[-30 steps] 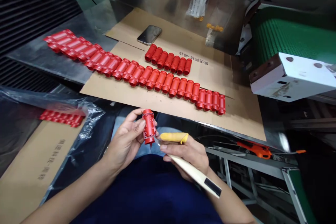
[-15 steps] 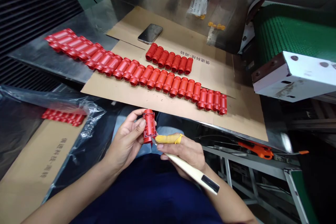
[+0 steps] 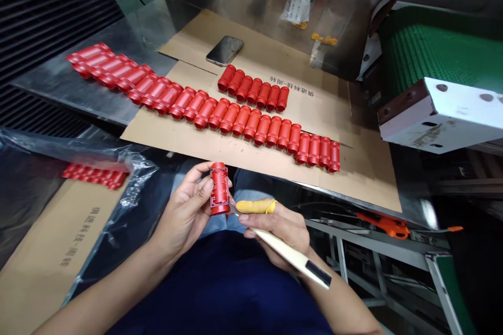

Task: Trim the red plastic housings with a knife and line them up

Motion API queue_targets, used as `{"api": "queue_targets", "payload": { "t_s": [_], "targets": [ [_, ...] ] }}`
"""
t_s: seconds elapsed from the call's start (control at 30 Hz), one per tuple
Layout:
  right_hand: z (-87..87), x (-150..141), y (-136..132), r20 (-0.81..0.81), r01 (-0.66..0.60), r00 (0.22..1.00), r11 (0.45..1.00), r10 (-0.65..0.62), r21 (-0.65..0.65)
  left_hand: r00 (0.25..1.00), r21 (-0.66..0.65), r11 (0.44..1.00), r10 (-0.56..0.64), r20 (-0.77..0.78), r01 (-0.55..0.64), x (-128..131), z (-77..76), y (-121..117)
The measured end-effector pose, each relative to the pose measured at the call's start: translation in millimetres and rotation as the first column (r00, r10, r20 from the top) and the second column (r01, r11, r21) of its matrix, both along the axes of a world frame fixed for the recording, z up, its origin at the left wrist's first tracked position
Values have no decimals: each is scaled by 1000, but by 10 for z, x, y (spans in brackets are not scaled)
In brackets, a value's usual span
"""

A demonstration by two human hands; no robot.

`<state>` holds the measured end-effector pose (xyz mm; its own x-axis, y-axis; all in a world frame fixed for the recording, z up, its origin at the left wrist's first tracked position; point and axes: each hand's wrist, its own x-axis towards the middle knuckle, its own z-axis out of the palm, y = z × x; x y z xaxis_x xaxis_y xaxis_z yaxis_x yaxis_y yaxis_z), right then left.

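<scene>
My left hand point(image 3: 188, 212) is closed around a red plastic cylinder part point(image 3: 219, 188), held upright over my lap. My right hand point(image 3: 281, 227) grips a cream-handled knife point(image 3: 293, 259), its thumb in a yellow finger cot point(image 3: 253, 205), with the blade tip at the part's lower end. Beyond the hands, a long row of red parts point(image 3: 220, 115) lies on a cardboard sheet point(image 3: 365, 172), with a short row of red parts point(image 3: 254, 92) behind it.
A phone point(image 3: 225, 50) lies on the far cardboard. A plastic-lined box point(image 3: 47, 241) at left holds several red parts point(image 3: 94, 175). A green conveyor point(image 3: 436, 57) with a white end block stands at right. Orange cutters point(image 3: 387, 224) rest on a lower frame.
The small stub at the part's lower end is gone. My left hand has turned the part slightly and shifted it left, while the right hand stays beside it.
</scene>
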<state>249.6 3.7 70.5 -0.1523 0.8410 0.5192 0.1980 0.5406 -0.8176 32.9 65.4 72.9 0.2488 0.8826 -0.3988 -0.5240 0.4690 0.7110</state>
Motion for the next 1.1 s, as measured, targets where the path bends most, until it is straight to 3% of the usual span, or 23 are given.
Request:
{"api": "queue_targets", "payload": {
  "t_s": [0.2,0.27,0.43,0.57,0.8,1.1],
  "targets": [
    [14,-16,20,-21,-44,999,999,44,-16,983,-188,968,-150,104,168,-7,21,44],
    [24,-24,35,-22,-42,999,999,41,-18,978,-193,962,-173,112,192,3,23,39],
    [47,-51,65,34,141,989,990,-141,-8,997,69,995,-71,10,70,25,-26,-30],
    [40,-95,80,41,207,977,978,-207,15,986,250,968,32,-162,10,-5,-99,-92],
    [-23,-162,168,22,147,988,977,-152,152,951,330,942,48,-306,59,-10,-32,-147],
    [-37,-191,192,26,172,983,960,-183,221,958,439,896,69,-280,64,-3,-78,-128]
  ]
}}
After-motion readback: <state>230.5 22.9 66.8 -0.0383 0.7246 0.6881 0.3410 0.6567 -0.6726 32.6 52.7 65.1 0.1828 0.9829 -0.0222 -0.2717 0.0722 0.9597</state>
